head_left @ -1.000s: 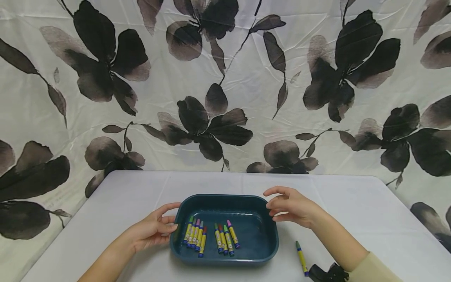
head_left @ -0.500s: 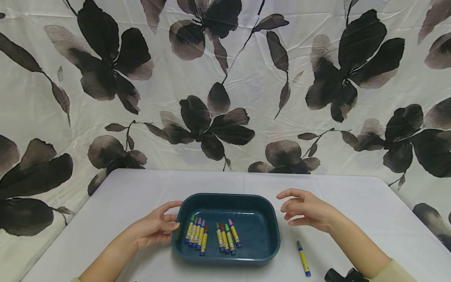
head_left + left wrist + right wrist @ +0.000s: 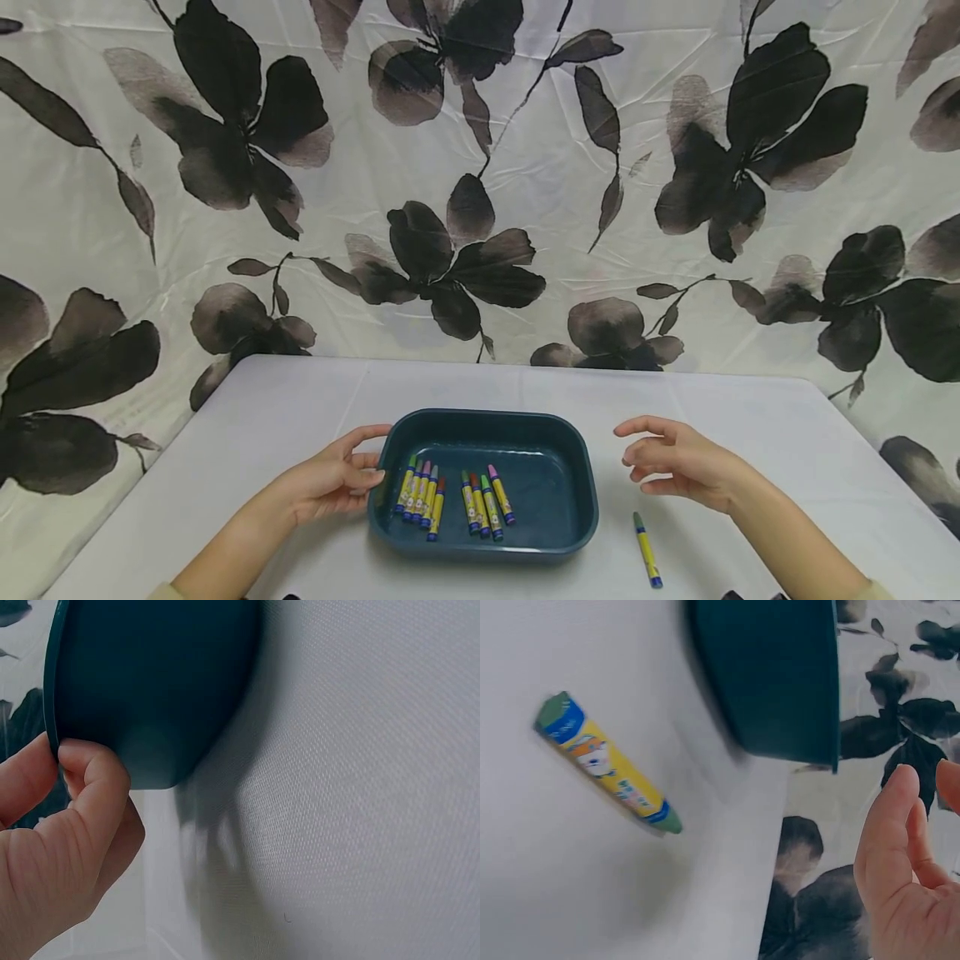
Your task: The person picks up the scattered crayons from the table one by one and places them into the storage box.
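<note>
A dark teal tray (image 3: pixel 551 504) rests on the white-covered table, with two groups of yellow-wrapped crayons (image 3: pixel 489 508) lying in its left and middle parts. My left hand (image 3: pixel 330 479) holds the tray's left end; in the left wrist view, thumb and forefinger pinch its rim (image 3: pixel 51 682). To the right of the tray, apart from it, my right hand (image 3: pixel 686 462) hovers with loosely bent fingers and nothing in them. Below that hand a single green crayon (image 3: pixel 647 550) lies on the table, its yellow and blue wrapper plain in the right wrist view.
The table's white cloth (image 3: pixel 420 383) reaches back to a hanging floral curtain (image 3: pixel 495 167) with dark flowers. Small black pieces of something (image 3: pixel 731 595) show at the bottom edge near my right forearm.
My right hand has drawn away from the tray's right rim, moving to the right. The left hand stays on the tray, and the crayons lie as before.
</note>
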Demonstrator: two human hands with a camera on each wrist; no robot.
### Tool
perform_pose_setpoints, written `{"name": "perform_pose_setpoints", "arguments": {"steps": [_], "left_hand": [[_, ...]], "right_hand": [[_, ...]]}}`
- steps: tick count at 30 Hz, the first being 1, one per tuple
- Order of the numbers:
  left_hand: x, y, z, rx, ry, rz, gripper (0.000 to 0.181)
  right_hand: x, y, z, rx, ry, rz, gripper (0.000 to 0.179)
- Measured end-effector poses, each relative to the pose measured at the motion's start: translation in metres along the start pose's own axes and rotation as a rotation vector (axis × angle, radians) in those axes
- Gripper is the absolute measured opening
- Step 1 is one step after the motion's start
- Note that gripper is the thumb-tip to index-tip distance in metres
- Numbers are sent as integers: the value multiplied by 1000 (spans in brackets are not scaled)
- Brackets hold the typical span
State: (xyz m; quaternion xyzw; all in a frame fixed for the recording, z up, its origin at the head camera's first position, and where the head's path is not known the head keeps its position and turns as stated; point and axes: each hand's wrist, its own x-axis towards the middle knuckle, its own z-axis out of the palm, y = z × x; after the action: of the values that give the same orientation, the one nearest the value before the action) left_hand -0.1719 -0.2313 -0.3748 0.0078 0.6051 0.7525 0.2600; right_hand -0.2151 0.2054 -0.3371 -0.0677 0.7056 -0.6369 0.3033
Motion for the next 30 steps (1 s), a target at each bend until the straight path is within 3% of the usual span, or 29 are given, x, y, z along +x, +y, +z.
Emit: {"name": "perform_pose_setpoints", "arguments": {"steps": [13, 24, 30], "left_hand": [[-1, 2, 2, 19, 17, 14, 71], [0, 1, 2, 15, 17, 8, 71], [-1, 2, 2, 18, 12, 10, 71]], "right_hand": [[-4, 26, 1, 50, -60, 40, 29], [-6, 43, -5, 23, 10, 120, 32], [-11, 56, -10, -1, 5, 132, 35]]}}
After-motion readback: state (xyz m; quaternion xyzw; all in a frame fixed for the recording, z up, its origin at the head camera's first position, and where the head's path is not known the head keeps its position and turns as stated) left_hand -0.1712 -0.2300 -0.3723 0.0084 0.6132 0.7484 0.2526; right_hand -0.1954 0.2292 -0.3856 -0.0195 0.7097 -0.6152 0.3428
